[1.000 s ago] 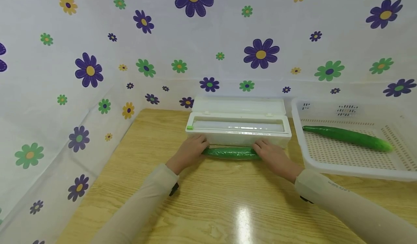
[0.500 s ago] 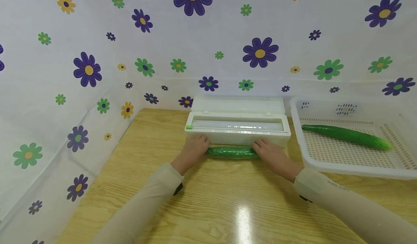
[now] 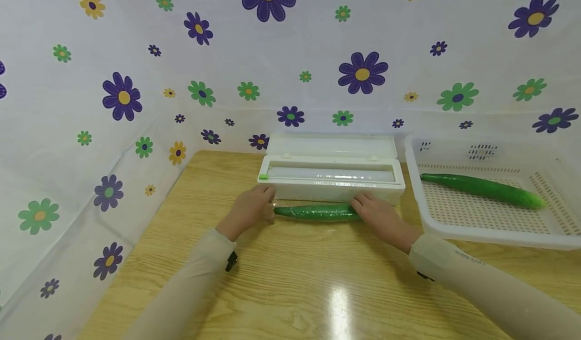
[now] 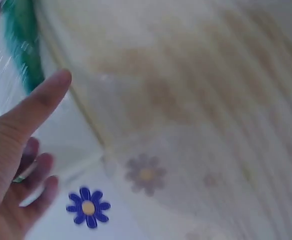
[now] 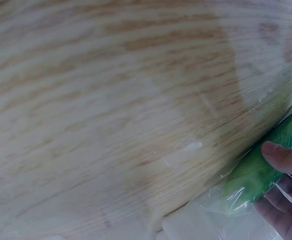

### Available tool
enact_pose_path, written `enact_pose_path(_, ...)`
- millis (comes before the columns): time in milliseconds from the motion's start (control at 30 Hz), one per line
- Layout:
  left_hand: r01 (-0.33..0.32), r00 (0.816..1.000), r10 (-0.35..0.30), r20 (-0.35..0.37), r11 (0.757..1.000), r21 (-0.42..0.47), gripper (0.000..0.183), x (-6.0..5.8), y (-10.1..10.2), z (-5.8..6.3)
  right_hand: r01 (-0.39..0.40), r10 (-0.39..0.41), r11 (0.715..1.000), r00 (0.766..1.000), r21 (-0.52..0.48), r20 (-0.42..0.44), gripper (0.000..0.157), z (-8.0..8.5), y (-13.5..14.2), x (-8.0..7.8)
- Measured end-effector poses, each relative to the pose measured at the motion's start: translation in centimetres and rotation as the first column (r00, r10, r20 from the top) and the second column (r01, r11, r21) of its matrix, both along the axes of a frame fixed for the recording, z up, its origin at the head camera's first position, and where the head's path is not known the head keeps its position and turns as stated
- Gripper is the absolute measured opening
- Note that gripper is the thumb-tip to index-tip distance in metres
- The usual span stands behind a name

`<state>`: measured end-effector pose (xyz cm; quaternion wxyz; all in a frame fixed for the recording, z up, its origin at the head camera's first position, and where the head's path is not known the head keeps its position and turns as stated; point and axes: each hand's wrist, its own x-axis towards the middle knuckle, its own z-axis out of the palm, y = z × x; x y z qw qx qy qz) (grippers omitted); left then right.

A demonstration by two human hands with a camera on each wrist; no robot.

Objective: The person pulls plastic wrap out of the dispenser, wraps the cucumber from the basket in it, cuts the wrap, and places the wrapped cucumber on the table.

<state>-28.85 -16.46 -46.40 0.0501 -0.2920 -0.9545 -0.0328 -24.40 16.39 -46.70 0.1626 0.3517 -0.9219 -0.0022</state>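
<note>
A cucumber (image 3: 320, 212) in clear cling film lies on the table along the front of a white cling film dispenser (image 3: 336, 192). My right hand (image 3: 378, 219) grips its right end; in the right wrist view the thumb (image 5: 281, 155) lies on the wrapped cucumber (image 5: 253, 180), with the fingers on its other side. My left hand (image 3: 247, 210) is just beyond the left end, beside loose film. In the left wrist view that hand (image 4: 10, 155) has its thumb stretched out near the cucumber tip (image 4: 28, 55) and its other fingers loosely bent, gripping nothing visible.
The dispenser's lid (image 3: 331, 147) stands raised at the back, with a film roll (image 3: 333, 174) inside and a green slider (image 3: 263, 177) at its left. At right, a white plastic basket (image 3: 495, 240) holds another cucumber (image 3: 485, 191). A flowered cloth (image 3: 308, 42) hangs behind the table.
My left hand has let go of the cucumber's left end and moved left, uncovering the tip and some film. The right hand has stayed in place on the cucumber.
</note>
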Motion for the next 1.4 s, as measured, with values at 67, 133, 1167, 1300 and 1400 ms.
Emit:
enact_pose_path(67,-0.112,0.986,0.108,0.129,0.993,0.024,0.034,0.0,-0.9,0.4,-0.003,0.003,1.000,1.000,-0.001,-0.003,0.031,0.0,0.0,0.0)
enact_pose_path(133,-0.203,0.946,0.187,0.263,0.979,0.033,0.023,0.0,-1.6,0.9,-0.004,0.004,1.000,1.000,0.000,-0.002,0.031,0.0,-0.1,0.0)
enact_pose_path(1167,-0.455,0.763,0.114,0.636,0.793,0.404,0.027,-0.7,1.7,1.1,0.000,0.000,1.000,1.000,-0.006,0.027,0.029,0.3,0.0,0.2)
enact_pose_path(1300,-0.492,0.812,0.241,0.532,0.772,0.402,0.032,-0.2,2.4,1.3,-0.002,0.003,1.000,1.000,-0.012,0.016,0.029,0.2,0.0,0.1)
enact_pose_path(1400,-0.507,0.827,0.300,0.476,0.763,0.401,0.037,0.2,3.0,1.5,-0.007,0.007,1.000,1.000,-0.012,-0.005,0.029,0.1,0.0,0.0)
